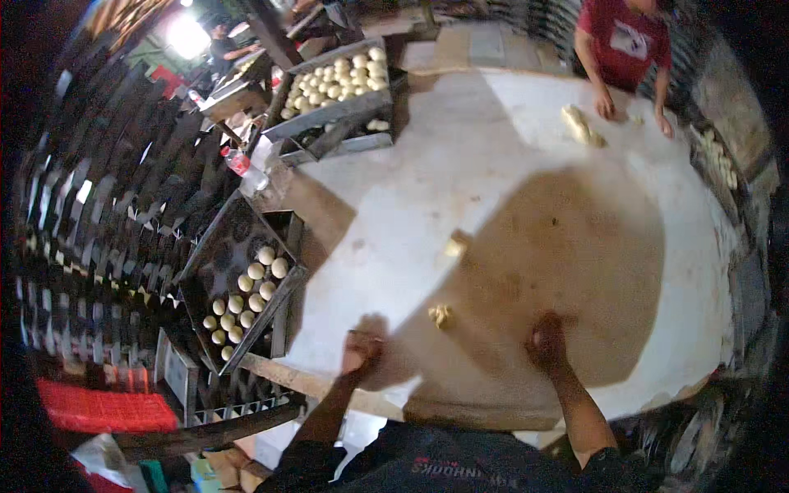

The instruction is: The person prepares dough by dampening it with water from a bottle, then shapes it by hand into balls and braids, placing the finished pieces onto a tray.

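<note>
My left hand [362, 353] is curled down at the near left part of the pale work table [394, 238]. My right hand [546, 341] is also curled, on the tabletop in the shadowed part to the right. Both hands are somewhat blurred, and whatever lies under the fingers is hidden. Between them, a little farther from me, sits a small lumpy heap of yellowish dough pieces [441, 316]. Beyond it rests another small dough lump [456, 244], apart from both hands.
At left, a dark tray [283, 292] holds several round dough balls [257, 269]. A fuller metal tray [329, 115] stands at the far left, near a red-labelled plastic bottle [244, 168]. Across the table, a person in a red shirt [625, 45] has hands near a dough piece [579, 125].
</note>
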The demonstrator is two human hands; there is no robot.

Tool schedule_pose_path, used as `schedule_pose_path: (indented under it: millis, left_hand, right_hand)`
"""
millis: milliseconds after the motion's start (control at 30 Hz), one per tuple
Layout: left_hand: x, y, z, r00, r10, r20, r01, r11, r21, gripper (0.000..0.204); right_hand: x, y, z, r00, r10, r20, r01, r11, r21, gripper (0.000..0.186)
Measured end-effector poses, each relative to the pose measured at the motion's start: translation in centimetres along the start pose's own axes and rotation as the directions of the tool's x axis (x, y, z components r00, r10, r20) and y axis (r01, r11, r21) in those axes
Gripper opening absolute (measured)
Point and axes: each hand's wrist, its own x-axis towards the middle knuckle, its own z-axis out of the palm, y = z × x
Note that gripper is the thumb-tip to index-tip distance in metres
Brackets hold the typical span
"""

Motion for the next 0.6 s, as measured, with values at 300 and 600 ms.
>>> schedule_pose_path:
  millis: [300, 600]
  left_hand:
    - [7.0, 4.9, 3.1, 0.829, 0.56, 0.013, -0.549, 0.809, 0.21, 0.013]
    - [-3.6, 2.0, -10.9, 0.929, 0.243, 0.28, -0.314, 0.917, 0.246, 0.036]
  right_hand:
    - [6.1, -0.1, 8.7, 0.77, 0.362, -0.525, -0.562, 0.775, -0.29, 0.023]
    - [6.7, -8.1, 0.7, 0.746, 0.649, 0.145, -0.661, 0.699, 0.274, 0.025]
